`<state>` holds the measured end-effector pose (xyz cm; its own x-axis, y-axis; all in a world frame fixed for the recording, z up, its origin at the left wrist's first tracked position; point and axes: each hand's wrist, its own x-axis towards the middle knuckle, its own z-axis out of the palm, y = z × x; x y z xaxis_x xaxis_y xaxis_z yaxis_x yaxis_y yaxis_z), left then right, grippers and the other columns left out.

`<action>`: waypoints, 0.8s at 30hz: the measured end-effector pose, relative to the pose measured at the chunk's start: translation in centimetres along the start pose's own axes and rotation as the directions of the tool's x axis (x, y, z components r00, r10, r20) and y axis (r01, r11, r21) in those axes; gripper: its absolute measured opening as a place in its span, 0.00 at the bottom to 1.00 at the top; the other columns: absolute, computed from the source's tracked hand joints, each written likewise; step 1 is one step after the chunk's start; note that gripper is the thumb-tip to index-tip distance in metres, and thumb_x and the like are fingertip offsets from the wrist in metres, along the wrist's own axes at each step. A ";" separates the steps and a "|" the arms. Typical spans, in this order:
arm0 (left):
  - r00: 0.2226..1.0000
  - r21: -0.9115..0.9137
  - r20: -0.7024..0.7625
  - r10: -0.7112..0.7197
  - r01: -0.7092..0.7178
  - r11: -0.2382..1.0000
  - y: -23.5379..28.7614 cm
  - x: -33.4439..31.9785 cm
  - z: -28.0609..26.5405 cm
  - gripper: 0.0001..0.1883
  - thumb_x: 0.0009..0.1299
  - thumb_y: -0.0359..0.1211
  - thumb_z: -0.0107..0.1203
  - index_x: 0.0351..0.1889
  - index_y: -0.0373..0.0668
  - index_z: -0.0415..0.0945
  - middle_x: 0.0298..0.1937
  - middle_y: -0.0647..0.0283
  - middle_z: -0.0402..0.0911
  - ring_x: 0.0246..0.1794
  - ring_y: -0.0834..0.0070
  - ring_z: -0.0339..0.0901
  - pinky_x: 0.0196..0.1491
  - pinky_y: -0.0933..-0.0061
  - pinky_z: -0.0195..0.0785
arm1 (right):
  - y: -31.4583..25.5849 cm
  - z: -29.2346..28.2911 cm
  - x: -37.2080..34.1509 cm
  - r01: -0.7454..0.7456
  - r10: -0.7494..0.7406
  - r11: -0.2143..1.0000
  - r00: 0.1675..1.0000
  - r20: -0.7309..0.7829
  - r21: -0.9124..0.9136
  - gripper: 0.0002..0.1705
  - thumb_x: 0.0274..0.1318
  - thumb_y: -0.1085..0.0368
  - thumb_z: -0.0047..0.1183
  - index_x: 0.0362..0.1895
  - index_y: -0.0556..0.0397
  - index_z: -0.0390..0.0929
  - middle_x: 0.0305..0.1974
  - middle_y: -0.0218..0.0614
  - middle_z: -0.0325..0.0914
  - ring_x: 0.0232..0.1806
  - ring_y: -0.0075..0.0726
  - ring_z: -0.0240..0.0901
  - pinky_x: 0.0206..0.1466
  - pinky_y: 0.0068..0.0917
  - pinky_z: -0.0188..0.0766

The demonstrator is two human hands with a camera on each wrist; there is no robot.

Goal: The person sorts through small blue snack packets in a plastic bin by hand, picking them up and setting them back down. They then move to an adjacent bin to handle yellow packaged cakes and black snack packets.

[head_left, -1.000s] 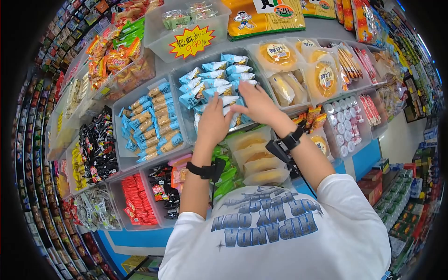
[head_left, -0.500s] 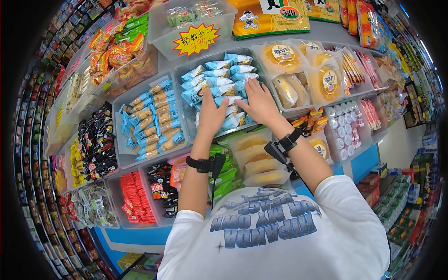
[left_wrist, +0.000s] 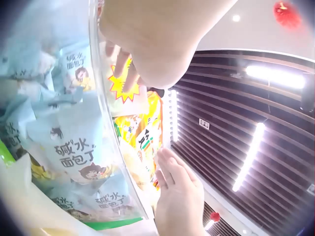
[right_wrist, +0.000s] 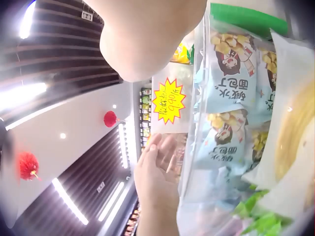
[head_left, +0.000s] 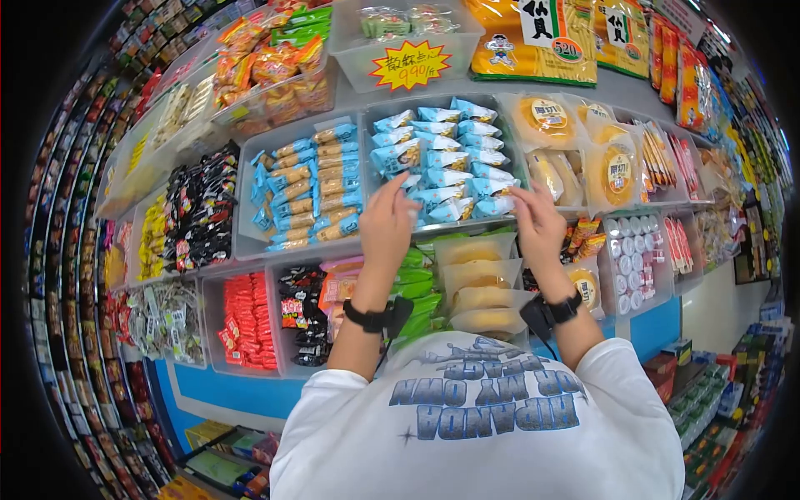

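A clear plastic bin (head_left: 375, 112) in the head view holds rows of light-blue snack packets (head_left: 446, 158) printed with a cartoon face. My left hand (head_left: 387, 221) is over the bin's front left edge, its fingers loosely bent and slightly blurred beside the nearest packets. At the front right corner is my right hand (head_left: 540, 225), fingertips right by the rim and the end packet. Neither hand shows a packet in its grasp. In the left wrist view, the packets (left_wrist: 74, 147) stand behind the clear bin wall, with the right hand (left_wrist: 179, 196) beyond, fingers mostly straight.
To the left is a bin of blue-and-tan wrapped rolls (head_left: 292, 196). Round packaged cakes (head_left: 546, 112) fill the bin on the right. Nearer the body lie wrapped buns (head_left: 479, 275) and red packets (head_left: 247, 317). A yellow price sign (head_left: 411, 65) fronts the bin behind.
Both hands have drawn back from the top of the blue packets towards the bin's front edge and moved apart. The head view has shifted, so the bins appear further right.
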<state>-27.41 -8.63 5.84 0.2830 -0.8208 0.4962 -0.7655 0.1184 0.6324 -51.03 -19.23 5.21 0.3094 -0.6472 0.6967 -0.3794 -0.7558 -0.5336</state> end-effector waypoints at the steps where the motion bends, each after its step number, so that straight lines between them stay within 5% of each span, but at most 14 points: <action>1: 0.956 -0.152 -0.012 -0.292 0.286 0.946 1.1 -1.8 -1.1 0.15 0.74 0.26 0.44 0.56 0.39 0.74 0.43 0.54 0.85 0.30 0.65 0.81 0.55 0.64 0.70 | -0.5 -1.4 -1.7 -0.299 0.288 0.943 0.953 0.091 0.145 0.11 0.61 0.72 0.54 0.47 0.53 0.83 0.24 0.32 0.76 0.37 0.30 0.75 0.43 0.27 0.71; 2: 0.835 -0.302 0.015 -0.550 0.528 0.793 2.0 -3.4 -2.0 0.14 0.75 0.25 0.43 0.55 0.37 0.75 0.48 0.52 0.83 0.28 0.63 0.82 0.53 0.66 0.73 | -1.0 -2.8 -3.1 -0.568 0.527 0.783 0.822 0.216 0.252 0.11 0.62 0.72 0.54 0.47 0.52 0.84 0.20 0.28 0.73 0.29 0.21 0.73 0.33 0.20 0.71; 4: 0.831 -0.456 -0.188 -0.523 0.398 0.796 1.4 -6.8 -2.1 0.13 0.73 0.23 0.44 0.52 0.36 0.76 0.49 0.53 0.83 0.35 0.63 0.83 0.50 0.69 0.74 | -1.1 -4.8 -5.3 -0.551 0.499 0.806 0.829 0.252 0.217 0.15 0.64 0.73 0.51 0.53 0.51 0.81 0.21 0.24 0.71 0.23 0.11 0.67 0.23 0.13 0.61; 6: 0.920 -0.003 -0.357 -0.159 0.169 0.986 1.2 -9.4 -3.0 0.14 0.71 0.22 0.45 0.53 0.36 0.74 0.48 0.50 0.82 0.38 0.65 0.82 0.41 0.72 0.76 | -1.0 -6.7 -7.8 -0.704 0.627 0.671 0.707 0.328 0.234 0.21 0.64 0.75 0.50 0.61 0.51 0.75 0.29 0.28 0.77 0.29 0.16 0.73 0.31 0.16 0.68; 8: 0.942 0.091 -0.306 -0.136 0.171 0.981 0.6 -12.3 -3.5 0.11 0.70 0.23 0.48 0.49 0.35 0.76 0.47 0.51 0.82 0.40 0.58 0.81 0.44 0.67 0.74 | 0.4 -6.5 -10.9 -0.562 0.509 0.762 0.827 0.238 0.321 0.27 0.62 0.75 0.50 0.66 0.51 0.69 0.42 0.36 0.81 0.41 0.26 0.78 0.44 0.22 0.73; 11: 0.900 0.032 0.003 -0.437 0.437 0.899 0.7 -16.8 -4.6 0.09 0.68 0.26 0.52 0.45 0.35 0.78 0.45 0.50 0.82 0.45 0.53 0.79 0.48 0.58 0.71 | -1.4 -8.3 -12.5 -0.601 0.500 0.790 0.748 0.437 0.123 0.28 0.56 0.75 0.53 0.63 0.55 0.70 0.60 0.45 0.73 0.60 0.41 0.73 0.60 0.36 0.70; 12: 0.848 0.047 0.069 -0.526 0.524 0.851 0.7 -18.0 -4.6 0.09 0.67 0.26 0.52 0.44 0.36 0.78 0.44 0.50 0.81 0.47 0.53 0.78 0.49 0.56 0.70 | 0.2 -7.9 -14.3 -0.474 0.387 0.877 0.796 0.465 0.082 0.26 0.56 0.70 0.55 0.61 0.55 0.73 0.62 0.47 0.71 0.61 0.48 0.71 0.63 0.39 0.67; 15: 0.806 0.207 0.201 -0.557 0.521 0.828 -0.7 -22.4 -3.4 0.10 0.66 0.26 0.53 0.45 0.37 0.77 0.46 0.49 0.80 0.51 0.50 0.75 0.52 0.55 0.69 | -1.3 -8.2 -15.0 -0.394 0.338 0.918 0.728 0.596 -0.040 0.24 0.57 0.63 0.56 0.58 0.54 0.75 0.62 0.49 0.71 0.64 0.53 0.67 0.69 0.43 0.60; 17: 0.848 0.204 0.149 -0.508 0.477 0.855 -0.1 -24.2 -2.1 0.11 0.66 0.26 0.53 0.47 0.38 0.76 0.48 0.48 0.78 0.51 0.49 0.75 0.53 0.54 0.68 | -1.5 -8.4 -15.9 -0.188 0.233 0.972 0.685 0.691 -0.142 0.23 0.58 0.59 0.56 0.57 0.53 0.76 0.62 0.49 0.71 0.67 0.53 0.62 0.73 0.45 0.52; 20: 0.890 0.195 0.116 -0.441 0.415 0.889 -0.2 -26.7 -0.5 0.15 0.67 0.26 0.52 0.52 0.39 0.73 0.53 0.47 0.74 0.54 0.47 0.72 0.56 0.53 0.67 | -1.7 -9.3 -15.6 -0.272 0.230 0.961 0.702 0.674 -0.044 0.23 0.58 0.59 0.57 0.56 0.51 0.76 0.62 0.46 0.71 0.69 0.53 0.59 0.74 0.45 0.49; 24: 0.884 0.156 0.067 -0.463 0.449 0.880 0.8 -27.5 0.2 0.16 0.70 0.27 0.50 0.56 0.40 0.72 0.55 0.47 0.74 0.58 0.49 0.71 0.60 0.55 0.64 | -0.5 -11.0 -16.6 -0.328 0.283 0.945 0.811 0.512 -0.002 0.22 0.55 0.62 0.59 0.54 0.53 0.77 0.62 0.45 0.71 0.69 0.55 0.60 0.71 0.45 0.55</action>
<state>-35.95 13.89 -7.41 0.5658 -0.8177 0.1054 -0.6364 -0.3519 0.6864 -65.53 -7.05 -0.79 0.5903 -0.7893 0.1687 -0.4614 -0.5015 -0.7318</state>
